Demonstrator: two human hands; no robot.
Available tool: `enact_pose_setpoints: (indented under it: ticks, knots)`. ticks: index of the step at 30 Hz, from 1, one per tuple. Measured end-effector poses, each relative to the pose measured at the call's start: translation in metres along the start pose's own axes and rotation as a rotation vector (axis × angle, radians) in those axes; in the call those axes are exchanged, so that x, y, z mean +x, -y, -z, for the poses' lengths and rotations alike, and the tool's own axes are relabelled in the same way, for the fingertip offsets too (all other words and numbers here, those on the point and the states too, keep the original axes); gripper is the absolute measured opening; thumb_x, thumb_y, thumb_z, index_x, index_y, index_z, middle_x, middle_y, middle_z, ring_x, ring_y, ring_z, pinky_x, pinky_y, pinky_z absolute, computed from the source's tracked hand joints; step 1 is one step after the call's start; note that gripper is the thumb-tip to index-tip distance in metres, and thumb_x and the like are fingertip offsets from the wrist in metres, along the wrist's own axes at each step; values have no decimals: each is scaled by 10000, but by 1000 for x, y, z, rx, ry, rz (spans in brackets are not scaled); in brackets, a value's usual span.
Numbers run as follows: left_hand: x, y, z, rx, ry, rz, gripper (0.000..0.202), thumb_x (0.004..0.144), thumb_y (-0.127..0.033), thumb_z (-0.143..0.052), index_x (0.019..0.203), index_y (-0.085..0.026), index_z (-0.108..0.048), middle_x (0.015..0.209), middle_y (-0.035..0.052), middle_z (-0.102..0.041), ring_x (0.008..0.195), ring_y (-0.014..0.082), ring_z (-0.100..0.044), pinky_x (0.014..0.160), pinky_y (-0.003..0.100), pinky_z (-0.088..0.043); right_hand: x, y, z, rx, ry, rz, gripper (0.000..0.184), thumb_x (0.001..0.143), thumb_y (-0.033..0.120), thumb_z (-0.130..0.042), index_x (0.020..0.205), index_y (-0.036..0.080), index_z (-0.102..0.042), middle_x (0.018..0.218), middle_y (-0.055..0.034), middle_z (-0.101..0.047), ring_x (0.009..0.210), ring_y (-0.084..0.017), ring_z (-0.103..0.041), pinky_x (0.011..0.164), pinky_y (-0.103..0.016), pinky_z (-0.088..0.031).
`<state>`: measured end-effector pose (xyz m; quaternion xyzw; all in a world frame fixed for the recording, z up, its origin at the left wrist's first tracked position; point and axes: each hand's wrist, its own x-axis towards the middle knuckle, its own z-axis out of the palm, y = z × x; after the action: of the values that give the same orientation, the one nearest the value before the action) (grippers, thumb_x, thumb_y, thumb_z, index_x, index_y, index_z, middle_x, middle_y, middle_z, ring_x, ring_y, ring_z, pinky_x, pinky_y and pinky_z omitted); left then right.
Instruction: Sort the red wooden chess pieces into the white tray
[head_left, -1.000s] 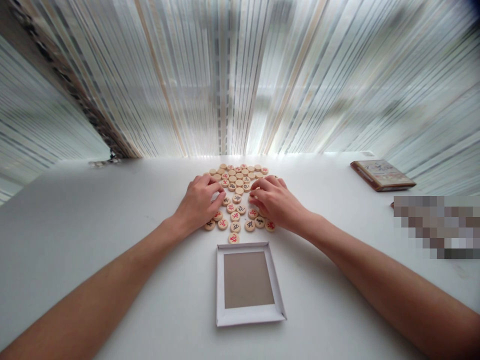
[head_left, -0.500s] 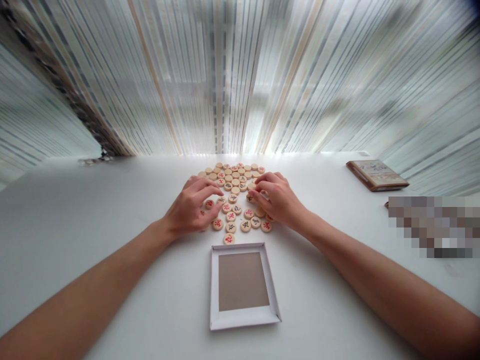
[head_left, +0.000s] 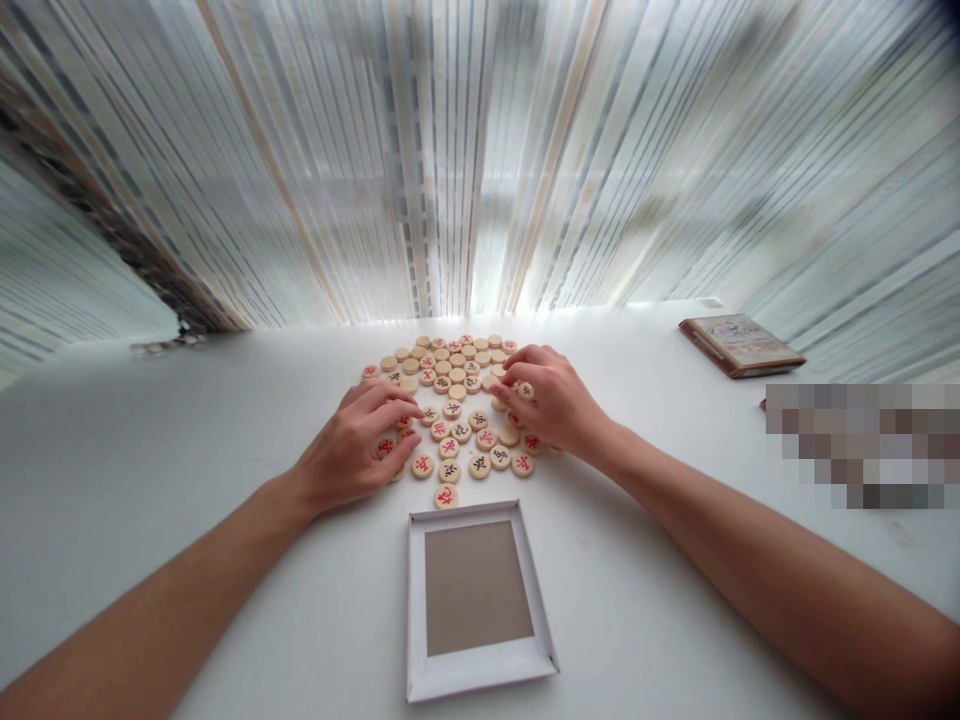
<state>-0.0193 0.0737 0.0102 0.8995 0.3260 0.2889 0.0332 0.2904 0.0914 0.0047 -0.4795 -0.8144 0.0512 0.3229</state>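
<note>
Many round wooden Chinese chess pieces [head_left: 457, 377] lie spread on the white table, some showing red or black characters and others blank side up. At the left edge of the spread rests my left hand [head_left: 360, 440], thumb and fingers apart, partly covering a few pieces. My right hand [head_left: 553, 395] is over the right edge, with bent fingers and a gap between thumb and index finger. A piece peeks out under its thumb; no piece is visibly held. A black-marked piece [head_left: 478, 420] lies just left of that thumb. Pieces beneath both palms are partly hidden.
A shallow white box tray [head_left: 416, 600] with a brown-grey bottom lies in front of the pieces. A flat box [head_left: 742, 345] with a patterned top is at the far right, near a pixelated patch. Striped string curtains [head_left: 450, 180] hang behind the table.
The camera view has shifted slightly. My left hand has drawn left and nearer, uncovering pieces at the far left. The black-marked piece by my right thumb now lies apart from it.
</note>
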Motion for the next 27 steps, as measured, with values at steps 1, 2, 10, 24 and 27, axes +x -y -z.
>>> enact_pose_setpoints:
  ticks: [1,2,10,24,27]
  knots:
    - [0,1,0,2,-11,12,132,978,-238,-671,1087,-206,-737,1125,113,-746,1110,293,-689,1042,490,-542,1,-3,3,-1,-11,-10,184,1033,276,-681,905,188,-779,1112,-136,-755,1035,-296,-678,935,-465,-546]
    - [0,1,-1,7,-20,25,130,985,-245,-665,1084,-203,-737,1117,114,-747,1089,292,-690,1033,489,-547,3,-5,5,-3,-18,-19,187,1044,265,-653,945,179,-786,1102,-142,-760,1026,-296,-684,924,-461,-552]
    - [3,2,-5,59,-94,118,191,1046,-279,-561,1092,-203,-730,1115,101,-750,1090,282,-698,1139,491,-511,-2,11,0,-88,167,113,306,1075,232,-587,1305,195,-785,1428,-123,-746,1342,-411,-570,1077,-607,-463]
    - [0,3,-7,70,-137,149,212,1046,-284,-567,1091,-190,-752,1107,99,-772,1106,285,-715,1097,480,-542,-5,24,1,-178,246,180,223,1103,233,-604,1105,214,-826,1161,-113,-832,1187,-318,-657,965,-449,-409]
    - [0,9,-5,75,-189,194,223,1038,-276,-568,1065,-180,-768,1081,98,-785,1116,286,-723,1046,448,-567,-4,24,5,-202,277,200,176,1078,195,-637,1050,197,-810,1117,-109,-823,1162,-310,-653,958,-432,-399]
